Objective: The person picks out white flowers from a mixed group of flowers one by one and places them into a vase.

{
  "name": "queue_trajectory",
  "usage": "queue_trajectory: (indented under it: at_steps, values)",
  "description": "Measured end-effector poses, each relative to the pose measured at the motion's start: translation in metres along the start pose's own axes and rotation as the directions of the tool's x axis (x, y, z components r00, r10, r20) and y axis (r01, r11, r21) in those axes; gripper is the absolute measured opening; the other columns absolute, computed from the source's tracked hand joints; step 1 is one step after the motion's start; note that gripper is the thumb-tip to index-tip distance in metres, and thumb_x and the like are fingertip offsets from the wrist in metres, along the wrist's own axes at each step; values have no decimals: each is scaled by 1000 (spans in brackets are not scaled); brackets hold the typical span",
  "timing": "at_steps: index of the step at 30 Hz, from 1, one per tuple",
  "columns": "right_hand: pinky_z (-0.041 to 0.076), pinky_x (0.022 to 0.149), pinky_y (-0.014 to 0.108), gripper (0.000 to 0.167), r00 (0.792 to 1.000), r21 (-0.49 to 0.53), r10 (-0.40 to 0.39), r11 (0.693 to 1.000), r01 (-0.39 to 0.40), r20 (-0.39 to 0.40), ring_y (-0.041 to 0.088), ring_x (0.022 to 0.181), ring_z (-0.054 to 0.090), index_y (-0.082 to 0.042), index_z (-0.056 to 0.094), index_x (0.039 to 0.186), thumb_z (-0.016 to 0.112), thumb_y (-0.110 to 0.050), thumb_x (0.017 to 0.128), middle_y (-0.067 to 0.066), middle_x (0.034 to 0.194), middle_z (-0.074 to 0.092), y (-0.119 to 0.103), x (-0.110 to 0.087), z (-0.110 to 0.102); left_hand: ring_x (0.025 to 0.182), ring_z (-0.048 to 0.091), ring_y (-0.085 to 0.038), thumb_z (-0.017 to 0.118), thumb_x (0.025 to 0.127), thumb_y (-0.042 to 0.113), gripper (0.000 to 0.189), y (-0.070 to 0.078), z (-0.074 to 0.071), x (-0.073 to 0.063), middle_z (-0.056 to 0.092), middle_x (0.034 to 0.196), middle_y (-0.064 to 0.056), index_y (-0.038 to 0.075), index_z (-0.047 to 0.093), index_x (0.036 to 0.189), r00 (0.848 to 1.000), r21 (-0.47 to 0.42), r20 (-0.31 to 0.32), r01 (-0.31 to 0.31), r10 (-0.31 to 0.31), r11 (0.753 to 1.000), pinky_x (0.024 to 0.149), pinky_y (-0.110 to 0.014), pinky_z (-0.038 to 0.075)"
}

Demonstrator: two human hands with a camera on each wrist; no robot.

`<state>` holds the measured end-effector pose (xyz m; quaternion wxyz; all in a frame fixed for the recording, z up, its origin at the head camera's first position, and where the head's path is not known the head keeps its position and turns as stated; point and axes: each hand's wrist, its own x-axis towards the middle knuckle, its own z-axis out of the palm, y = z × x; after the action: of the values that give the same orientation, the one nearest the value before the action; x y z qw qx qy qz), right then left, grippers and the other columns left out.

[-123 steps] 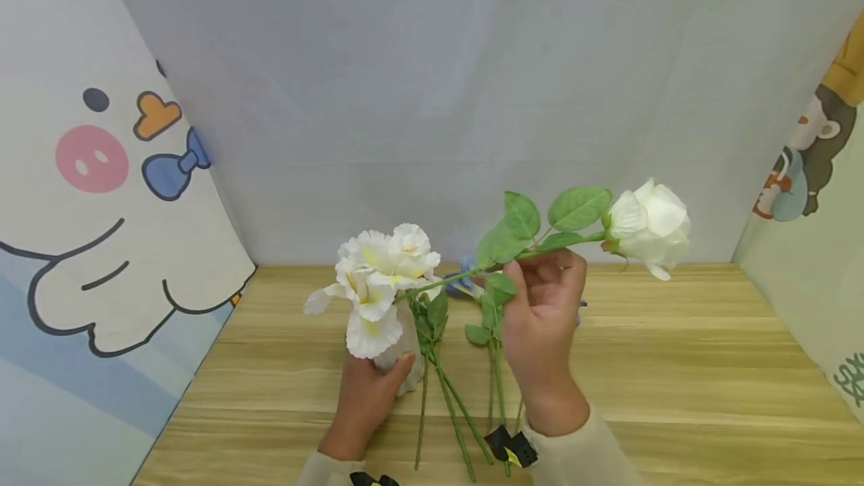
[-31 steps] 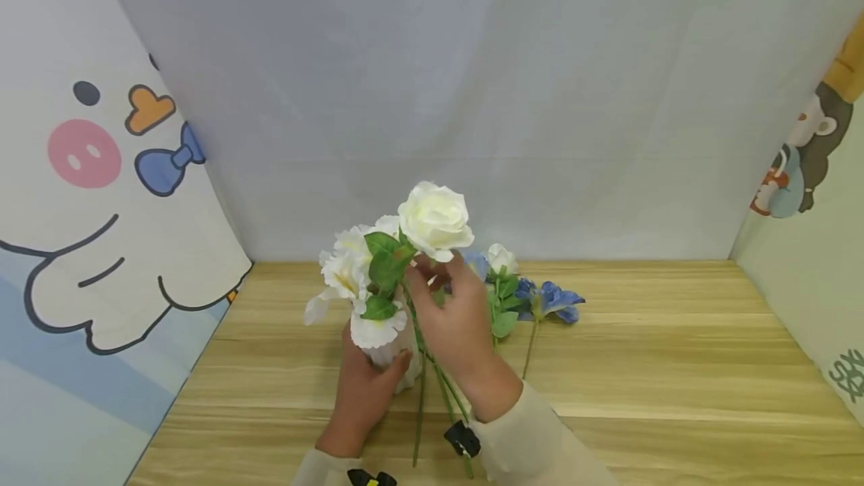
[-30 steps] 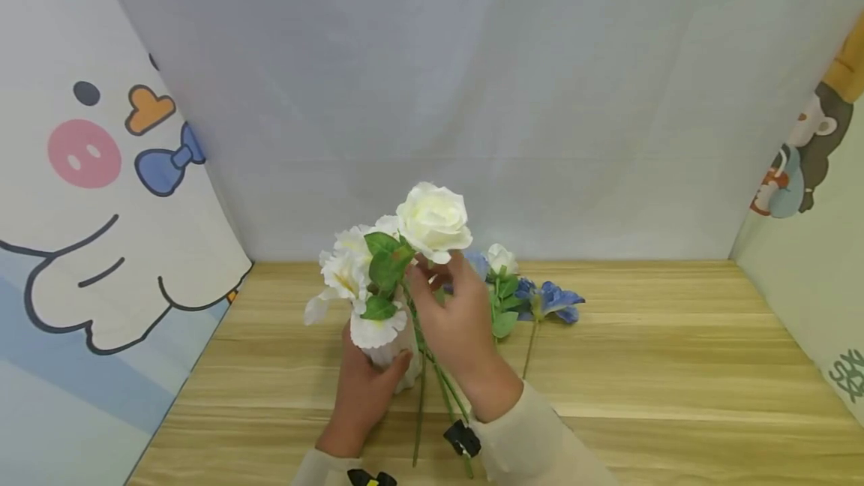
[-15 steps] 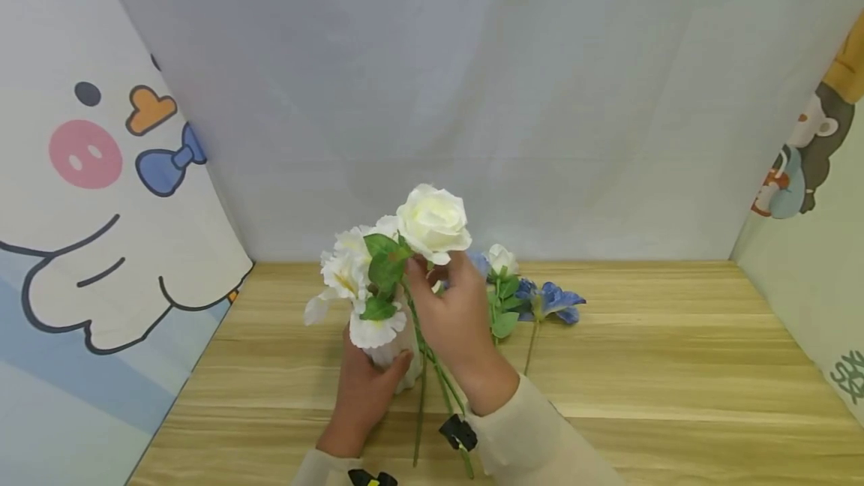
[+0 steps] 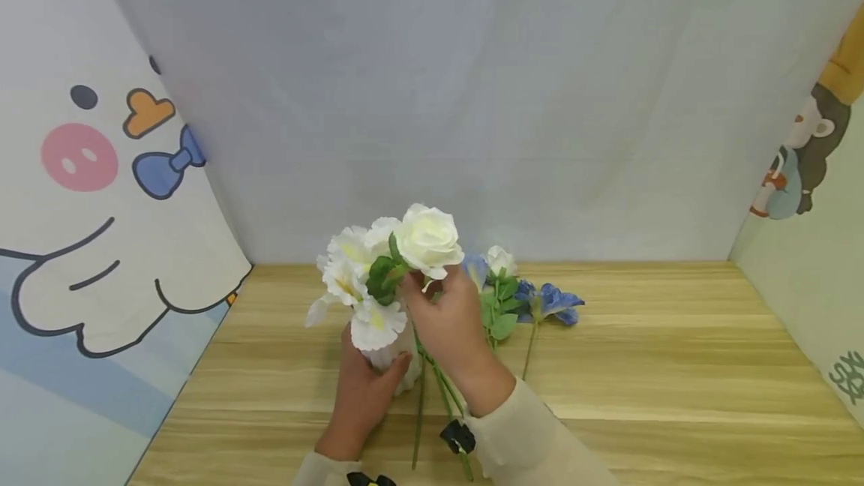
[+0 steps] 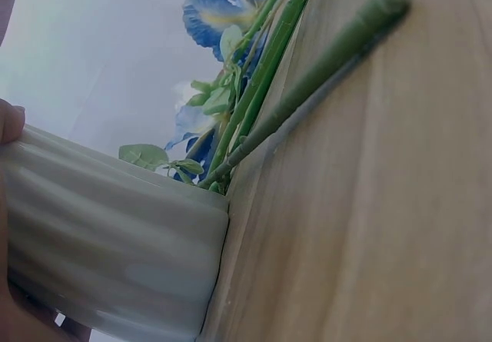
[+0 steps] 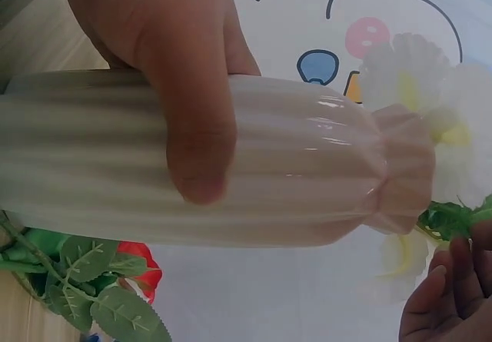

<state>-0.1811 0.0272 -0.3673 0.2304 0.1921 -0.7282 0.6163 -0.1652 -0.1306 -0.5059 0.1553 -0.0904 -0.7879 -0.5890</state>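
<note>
White and shiny, the vase (image 7: 292, 180) has wavy ridges down its sides and stands on the wooden table (image 5: 648, 381). The left hand (image 5: 367, 388) is wrapped around the vase and grips it. Frilly white flowers (image 5: 347, 276) with yellow marks sit at the top of the vase and hang past its rim. Up above the right side of the vase is a big white rose (image 5: 428, 240). The right hand (image 5: 452, 328) pinches the big white rose just under its bloom, next to some green leaves (image 5: 382, 280). I can't tell if the end of its stem is inside the vase, because petals and fingers hide it. Long green stems (image 5: 442, 381) lie on the table just to the right of the vase. Farther right of the vase are blue flowers (image 5: 553, 302) and a smaller white rose (image 5: 501, 261). The right wrist view also shows a red flower (image 7: 150, 271) past the lower part of the vase. Behind the vase hangs a plain gray cloth (image 5: 432, 81), and well to the left of the vase is a big cartoon bird (image 5: 81, 246).
</note>
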Motion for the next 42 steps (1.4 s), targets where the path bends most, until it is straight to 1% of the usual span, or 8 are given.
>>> queue_trajectory:
  at_steps: [6,9,13,15,20,23,32,42]
  values:
    - [53,70,34,21,999,-4,32,999,-32,16,20,84,61,-7,66,120,70,-11,100,5,97,65,-2,-3,-4,132,46,-28,83,87,14,96,-1,-1,0,38,152,-12,12,21,159,1000,-5,-4,-16,16,1000,108,-56,36]
    - [53,72,35,19,997,-6,71,997,-71,11,20,86,62,-6,67,118,69,-12,100,5,98,66,-2,-9,-12,132,46,-28,84,86,14,96,0,-1,0,38,152,-12,11,21,159,1000,-4,-5,-22,22,1000,108,-56,37]
    - [51,76,33,10,994,3,107,994,-107,-20,19,86,62,-5,67,108,69,-9,100,4,95,66,-2,-16,-26,132,46,-28,85,85,14,97,1,0,1,39,151,-12,11,22,158,1000,-2,-13,-25,25,1000,108,-55,37]
    - [51,75,32,9,994,5,103,995,-103,-41,19,86,63,-4,67,104,71,-10,99,4,95,67,-2,-18,-34,132,46,-28,85,84,14,97,1,0,1,39,152,-11,11,22,159,999,-7,-17,-30,30,1000,108,-55,36]
    - [50,76,30,10,992,1,105,994,-106,-75,18,86,62,-2,66,103,72,-9,98,4,96,66,2,-24,-50,133,45,-29,85,85,16,97,2,0,0,38,153,-12,11,21,159,999,4,-20,-36,36,999,109,-56,36]
    - [51,79,31,9,988,-8,132,991,-133,-82,19,88,61,-3,66,104,71,-9,99,4,97,65,4,-27,-59,133,45,-30,84,86,16,97,3,0,-1,38,153,-13,10,20,159,999,13,-19,-28,28,1000,108,-58,36]
    - [50,80,31,11,962,-56,236,968,-246,-136,19,88,61,-4,67,102,70,-15,101,6,97,65,27,-38,-79,136,43,-29,84,87,18,97,2,0,-2,36,154,-11,14,19,159,1000,2,-4,10,-10,1000,109,-57,35]
    - [50,79,28,15,940,-90,298,944,-316,-168,20,91,62,-5,66,105,70,-19,101,9,100,66,47,-48,-92,136,43,-31,83,89,20,97,3,0,-1,36,155,-11,14,17,160,1000,-1,4,31,-31,1000,109,-58,35]
